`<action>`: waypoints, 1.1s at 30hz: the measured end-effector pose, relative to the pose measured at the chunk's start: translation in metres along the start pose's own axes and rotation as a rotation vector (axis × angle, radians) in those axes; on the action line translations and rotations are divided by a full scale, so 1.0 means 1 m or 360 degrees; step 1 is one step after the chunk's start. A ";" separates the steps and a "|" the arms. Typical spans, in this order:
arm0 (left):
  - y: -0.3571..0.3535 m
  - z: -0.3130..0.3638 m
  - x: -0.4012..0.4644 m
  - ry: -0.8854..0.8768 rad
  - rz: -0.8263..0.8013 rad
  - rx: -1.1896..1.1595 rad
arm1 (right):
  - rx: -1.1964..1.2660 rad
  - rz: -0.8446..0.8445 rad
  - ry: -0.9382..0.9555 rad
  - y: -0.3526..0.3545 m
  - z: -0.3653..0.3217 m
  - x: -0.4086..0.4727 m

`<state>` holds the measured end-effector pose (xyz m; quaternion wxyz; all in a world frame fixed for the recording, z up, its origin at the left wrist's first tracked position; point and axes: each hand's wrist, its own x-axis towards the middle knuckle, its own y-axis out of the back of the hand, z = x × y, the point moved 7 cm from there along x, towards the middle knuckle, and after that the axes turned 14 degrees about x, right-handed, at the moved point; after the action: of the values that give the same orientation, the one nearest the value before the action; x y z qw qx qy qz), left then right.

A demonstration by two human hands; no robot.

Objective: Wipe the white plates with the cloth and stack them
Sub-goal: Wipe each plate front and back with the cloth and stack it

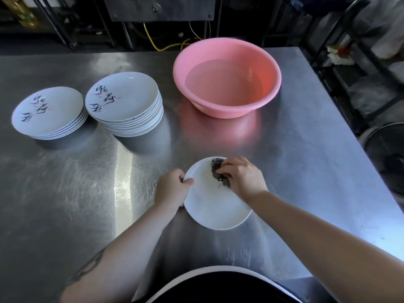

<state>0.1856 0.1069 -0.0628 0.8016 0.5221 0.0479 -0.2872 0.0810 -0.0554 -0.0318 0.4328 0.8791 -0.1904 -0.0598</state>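
- Setting: brushed steel table (306,149) fills most of the frame; dark shelving and cables run along the top edge, and a yellow cable (157,45) hangs upper centre.
- Pink basin (227,77) sits upper centre-right on the table, holding what looks like clear water.
- Plate in hand (214,206): white, lower centre of the frame, tilted so that its face turns toward the camera. Whether its near rim rests on the table cannot be told.
- Left hand (172,189) grips the plate's left rim, thumb over the edge onto the face, fingers hidden behind.
- Right hand (240,176) is curled around a bunched grey cloth (218,171), pressing it against the upper part of the plate's face.
- Taller stack (124,99): white plates with brush lettering, upper left of centre, near the basin but apart from it.
- Shorter stack (48,110): same plates, far left, just beside the taller stack, not touching it.
- Progress, as judged: the task is mid-course, with one plate under the cloth. One stack is probably the wiped pile and the other the pile waiting, but which is which cannot be told from this view.
- Remaining, as judged: finish wiping this plate, place it on the done pile, and repeat for every plate in the waiting pile.
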 end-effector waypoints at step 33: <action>-0.009 -0.002 -0.066 -0.1319 0.0283 0.0257 | 0.0055 -0.0091 0.0519 -0.009 -0.042 -0.089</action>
<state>0.1266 0.1336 -0.0458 0.7314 0.4258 -0.3458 -0.4052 0.0130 0.0153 -0.0186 0.4410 0.8895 -0.0935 0.0748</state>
